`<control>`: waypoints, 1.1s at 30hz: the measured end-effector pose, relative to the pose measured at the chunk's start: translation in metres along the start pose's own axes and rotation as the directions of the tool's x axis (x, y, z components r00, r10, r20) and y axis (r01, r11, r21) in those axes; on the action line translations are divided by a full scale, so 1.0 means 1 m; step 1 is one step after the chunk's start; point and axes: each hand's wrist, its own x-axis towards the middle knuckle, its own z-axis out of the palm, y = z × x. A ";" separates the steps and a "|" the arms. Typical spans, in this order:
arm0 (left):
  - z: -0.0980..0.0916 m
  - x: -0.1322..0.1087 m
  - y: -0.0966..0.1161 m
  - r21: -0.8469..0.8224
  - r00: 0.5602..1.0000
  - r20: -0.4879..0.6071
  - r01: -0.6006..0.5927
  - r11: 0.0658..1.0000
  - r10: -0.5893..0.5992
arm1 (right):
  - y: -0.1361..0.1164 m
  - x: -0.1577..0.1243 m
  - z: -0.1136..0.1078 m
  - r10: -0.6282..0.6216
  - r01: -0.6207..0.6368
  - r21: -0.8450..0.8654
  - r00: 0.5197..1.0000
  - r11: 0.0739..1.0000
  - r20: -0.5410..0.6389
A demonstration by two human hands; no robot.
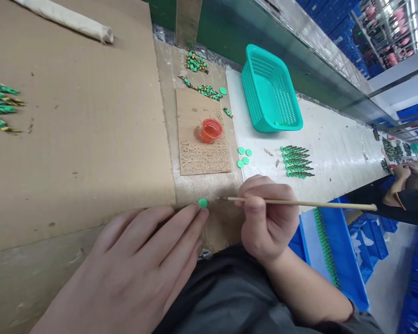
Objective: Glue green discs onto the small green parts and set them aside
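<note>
Near the front edge of the tabletop [225,227], the left hand [135,264] holds a green button [203,202]. The right hand [271,220] grips a long brush [315,203], pointing left at the button, not touching.

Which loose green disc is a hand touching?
The green disc at the tip of the left hand; the cluster of four discs and the single far disc lie untouched.

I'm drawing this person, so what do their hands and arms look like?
Both the left hand and right hand are bare: no gloves or rings show. The right forearm is bare too, up to a dark sleeve. No left sleeve shows.
</note>
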 end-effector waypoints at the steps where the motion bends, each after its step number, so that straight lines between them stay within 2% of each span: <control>1: 0.000 0.002 0.000 0.003 1.000 -0.005 -0.002 1.000 0.002 | 0.000 -0.002 -0.001 0.036 -0.035 0.029 0.999 0.999 -0.035; 4: -0.003 0.014 0.002 0.040 1.000 -0.016 -0.025 0.999 0.026 | -0.003 -0.008 -0.008 0.130 -0.126 0.079 0.991 0.989 -0.038; 11: -0.018 0.041 0.004 0.132 0.985 -0.030 -0.165 0.977 0.170 | -0.008 -0.016 -0.034 0.135 -0.127 -0.054 0.974 0.990 0.184; 15: -0.023 0.043 0.004 0.124 0.976 -0.026 -0.213 0.969 0.218 | 0.002 -0.012 -0.026 0.014 0.022 -0.102 0.940 0.995 0.340; 18: -0.024 0.043 0.007 0.134 0.978 -0.039 -0.197 0.971 0.203 | 0.007 -0.009 -0.022 -0.061 0.104 -0.081 0.906 0.991 0.418; 21: -0.026 0.040 0.013 0.066 0.991 -0.061 -0.117 0.991 0.121 | 0.006 -0.014 -0.024 -0.052 0.082 -0.058 0.915 0.995 0.399; 25: -0.026 0.035 0.019 0.134 0.996 -0.020 -0.081 0.988 0.084 | 0.009 -0.028 -0.025 -0.024 0.055 -0.088 0.949 0.995 0.315; 29: -0.021 0.032 0.023 0.165 0.999 -0.008 -0.049 0.985 0.051 | 0.011 -0.035 -0.023 -0.059 0.092 -0.106 0.959 0.990 0.277; 31: -0.027 0.028 0.017 0.175 1.000 -0.025 -0.003 0.985 0.008 | 0.009 -0.035 -0.023 -0.071 0.106 -0.125 0.963 0.986 0.259; 33: -0.049 0.015 0.002 0.206 0.991 -0.089 0.119 0.971 -0.103 | 0.007 -0.033 -0.025 -0.075 0.111 -0.137 0.966 0.984 0.248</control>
